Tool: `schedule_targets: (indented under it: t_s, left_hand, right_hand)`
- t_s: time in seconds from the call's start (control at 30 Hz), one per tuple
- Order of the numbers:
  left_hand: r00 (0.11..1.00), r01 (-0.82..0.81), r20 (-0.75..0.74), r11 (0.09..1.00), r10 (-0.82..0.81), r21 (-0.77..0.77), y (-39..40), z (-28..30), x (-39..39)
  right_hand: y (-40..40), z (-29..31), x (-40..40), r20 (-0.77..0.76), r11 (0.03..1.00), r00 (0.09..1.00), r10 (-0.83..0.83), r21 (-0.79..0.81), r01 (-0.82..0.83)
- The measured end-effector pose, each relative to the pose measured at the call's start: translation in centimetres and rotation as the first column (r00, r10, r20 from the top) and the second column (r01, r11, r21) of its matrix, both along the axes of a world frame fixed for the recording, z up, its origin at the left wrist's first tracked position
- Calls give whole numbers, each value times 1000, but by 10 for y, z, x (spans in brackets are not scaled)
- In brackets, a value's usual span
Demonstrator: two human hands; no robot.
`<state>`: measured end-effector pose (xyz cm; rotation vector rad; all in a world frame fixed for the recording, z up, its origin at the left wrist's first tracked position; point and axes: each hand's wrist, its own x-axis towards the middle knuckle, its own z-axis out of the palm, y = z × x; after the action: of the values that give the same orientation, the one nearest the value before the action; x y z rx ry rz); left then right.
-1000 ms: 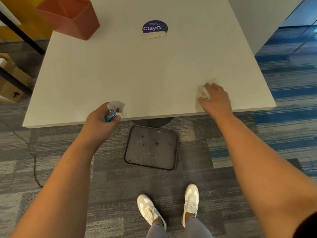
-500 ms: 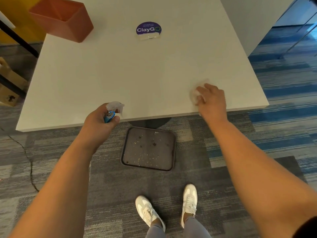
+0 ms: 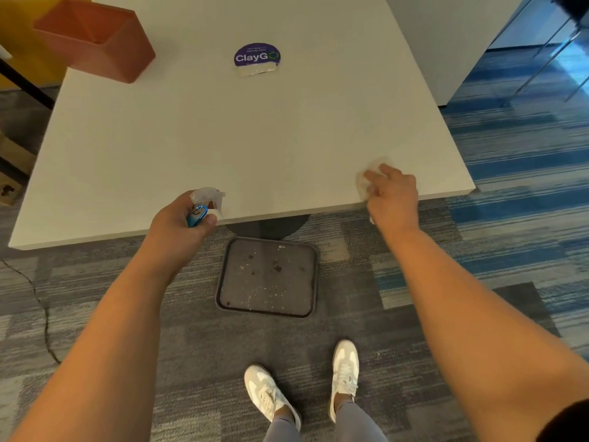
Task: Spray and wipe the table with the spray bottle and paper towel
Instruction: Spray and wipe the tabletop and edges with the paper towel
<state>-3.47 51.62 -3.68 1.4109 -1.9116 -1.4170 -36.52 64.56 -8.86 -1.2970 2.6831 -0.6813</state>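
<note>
The square, off-white table (image 3: 223, 138) fills the upper part of the view, with its near edge running across the middle. The left hand (image 3: 178, 224) is at the near edge, left of centre, with the fingers closed around a small spray bottle with a clear trigger head and a blue collar (image 3: 204, 204). The bottle's head projects above the fist and overlaps the table's edge; the bottle's body is hidden inside the hand.

The right hand (image 3: 393, 196) rests on the table top close to the near right corner, fingers curled down over a crumpled white paper towel (image 3: 366, 180). The towel lies pressed between the fingers and the surface, and shows mostly at the left of the fingertips. The two hands are well apart along the near edge.

At the far left corner stands a terracotta-coloured rectangular plastic bin (image 3: 95, 43). A round purple sticker reading "ClayGo" (image 3: 257, 57) is fixed near the far edge, centre. On the grey carpet (image 3: 95, 298) below the near edge lies a dark rectangular tray (image 3: 269, 277) speckled with crumbs, with white sneakers (image 3: 271, 393) nearer the camera.
</note>
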Motion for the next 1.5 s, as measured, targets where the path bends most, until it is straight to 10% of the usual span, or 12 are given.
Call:
schedule_targets:
  t_s: [0.23,0.43,0.67,0.93,1.2,1.4,1.5]
  left_hand:
    - [999,37,3,999,-37,-15,10,3,-15]
    - [998,60,-5,998,-60,-27,14,6,-31]
    - [999,51,-3,999,-51,3,23,0,-49]
    - [997,74,27,997,-74,-5,33,-4,-74]
    - [998,44,47,999,-44,2,35,-8,-65]
    - [999,-6,39,1000,6,21,30,-10,-43]
    - [997,-43,57,999,42,20,24,-9,-26]
  right_hand:
    - [12,-17,66,43,889,888,457,-40,-456]
    - [26,6,-33,-77,982,992,-103,-169,89]
    - [38,-21,-82,-23,979,979,-203,-40,202]
    - [23,-33,18,70,887,903,424,-231,-399]
    - [43,-19,-70,-14,975,977,-211,-79,209]
    - [23,-39,17,66,920,941,331,-246,-306]
    - [19,-28,2,0,903,951,310,-314,-295]
